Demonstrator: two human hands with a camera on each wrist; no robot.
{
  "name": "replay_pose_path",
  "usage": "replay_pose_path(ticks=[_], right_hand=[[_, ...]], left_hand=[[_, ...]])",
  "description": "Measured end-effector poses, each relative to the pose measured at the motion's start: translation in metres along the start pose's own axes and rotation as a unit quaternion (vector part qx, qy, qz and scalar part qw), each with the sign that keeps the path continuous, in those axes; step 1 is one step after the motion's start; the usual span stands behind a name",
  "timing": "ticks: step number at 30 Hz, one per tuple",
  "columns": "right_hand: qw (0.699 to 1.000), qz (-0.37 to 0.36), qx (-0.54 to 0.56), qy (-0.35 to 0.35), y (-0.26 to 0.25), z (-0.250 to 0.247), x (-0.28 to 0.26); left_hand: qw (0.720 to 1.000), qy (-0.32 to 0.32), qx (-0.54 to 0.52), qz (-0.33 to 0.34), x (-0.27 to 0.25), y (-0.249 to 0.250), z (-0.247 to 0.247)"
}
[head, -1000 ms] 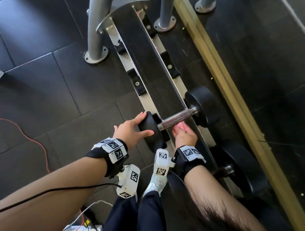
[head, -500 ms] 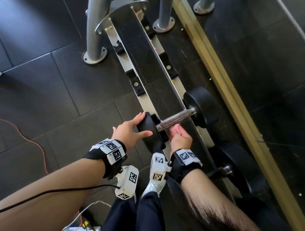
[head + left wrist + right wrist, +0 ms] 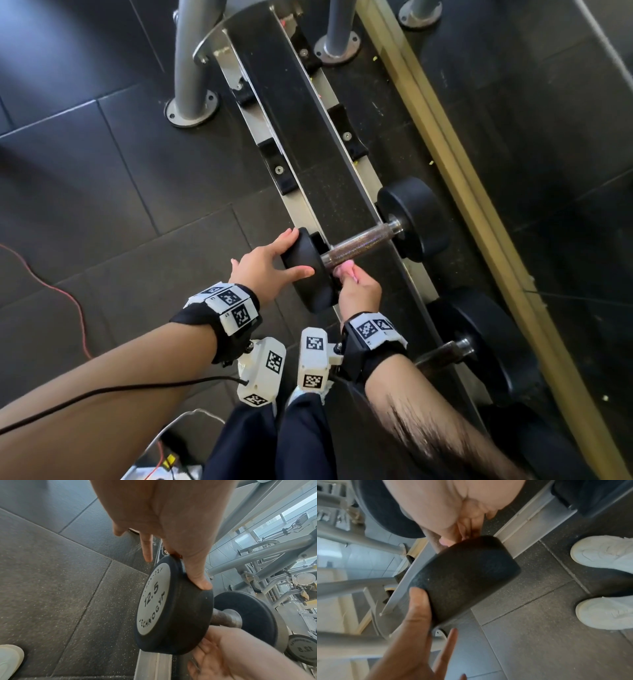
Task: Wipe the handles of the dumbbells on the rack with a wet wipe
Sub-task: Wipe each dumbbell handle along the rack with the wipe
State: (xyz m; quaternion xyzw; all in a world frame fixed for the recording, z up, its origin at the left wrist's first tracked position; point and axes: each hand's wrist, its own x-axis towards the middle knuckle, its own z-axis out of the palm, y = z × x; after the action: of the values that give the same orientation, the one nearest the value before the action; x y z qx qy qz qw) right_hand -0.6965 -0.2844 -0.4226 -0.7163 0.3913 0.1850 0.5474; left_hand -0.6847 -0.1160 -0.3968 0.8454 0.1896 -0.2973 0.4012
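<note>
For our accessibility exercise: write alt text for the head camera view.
Seen from above, a person's left hand steadies the near weight of a dumbbell on a floor rack, while the right hand grips under its handle. A second dumbbell sits nearer.

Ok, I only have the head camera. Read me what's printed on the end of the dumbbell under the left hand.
Observer: In the left wrist view, the grey end plate of the black round-headed dumbbell reads 12.5.
Operator: Now describe how the left grip sits on it.
Observer: The left grip has its thumb flat on the head's rim, with one finger pointing straight, off the rubber.
Operator: Check the right grip for the wipe.
Observer: In the right wrist view, the right grip curls its fingers at the knurled metal handle. Something pink shows there, but I cannot tell if it is a wipe.
</note>
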Motion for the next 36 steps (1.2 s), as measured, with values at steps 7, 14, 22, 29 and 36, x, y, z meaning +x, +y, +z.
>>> replay_pose_path(ticks=[7, 14, 22, 29, 36], right_hand=[[0.999, 0.011, 0.019, -0.039, -0.008, -0.003, -0.001], [0.971, -0.152, -0.180, -0.043, -0.052, -0.044, -0.003], [0.727, -0.363, -0.570, -0.120, -0.083, -0.041, 0.056], [0.688, -0.383, -0.593, -0.168, -0.070, -0.033, 0.051], [0.609, -0.378, -0.651, -0.248, -0.090, -0.031, 0.034]], left_hand=[[1.000, 0.001, 0.003, 0.002, 0.000, 0.001, 0.000], [1.000, -0.001, -0.005, 0.006, 0.001, -0.003, 0.001], [1.000, -0.009, -0.006, 0.008, 0.002, -0.004, 0.002], [1.000, -0.011, 0.008, 0.008, 0.003, -0.004, 0.001], [1.000, -0.018, 0.017, -0.002, 0.003, -0.001, -0.001]])
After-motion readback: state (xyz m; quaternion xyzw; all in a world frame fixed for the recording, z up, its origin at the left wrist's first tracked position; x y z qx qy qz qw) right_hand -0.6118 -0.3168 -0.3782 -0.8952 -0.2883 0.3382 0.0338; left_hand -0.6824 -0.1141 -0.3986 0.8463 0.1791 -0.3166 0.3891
